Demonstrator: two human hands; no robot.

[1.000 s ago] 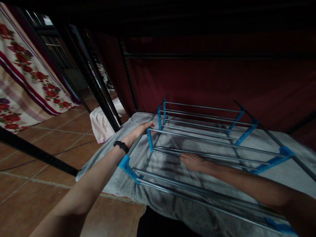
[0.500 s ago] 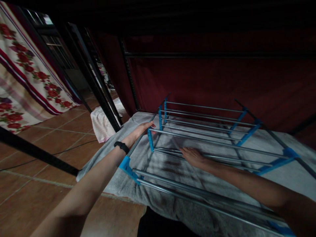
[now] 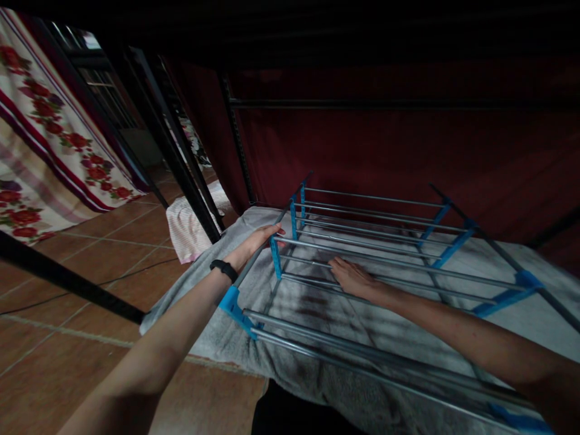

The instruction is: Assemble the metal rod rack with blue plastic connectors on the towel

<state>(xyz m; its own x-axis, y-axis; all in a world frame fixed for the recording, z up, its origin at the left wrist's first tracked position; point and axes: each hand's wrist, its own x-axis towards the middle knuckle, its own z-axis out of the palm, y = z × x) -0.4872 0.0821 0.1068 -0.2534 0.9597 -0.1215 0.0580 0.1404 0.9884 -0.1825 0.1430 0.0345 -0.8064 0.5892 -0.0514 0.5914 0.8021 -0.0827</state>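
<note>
Metal rack (image 3: pixel 403 263) with blue joints, held by two bare hands

Left hand (image 3: pixel 266 234) and right hand (image 3: pixel 351 277) are kept apart: an upright (image 3: pixel 248 267) is clasped by the left beside a blue bracket (image 3: pixel 275 258), and a crossbar (image 3: pixel 308 261) is gripped by the right. Judged by its thin tubes, the rack should be found light and stiff, its smooth bars apt to slip; uprights near brackets are best grasped. It is spread over a grey blanket (image 3: pixel 212 329), before dark-red cloth (image 3: pixel 385 151).

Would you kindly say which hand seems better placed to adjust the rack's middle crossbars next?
Probably the right hand: it grasps a middle crossbar, while the left hand holds the side pole beside a blue bracket.
</note>
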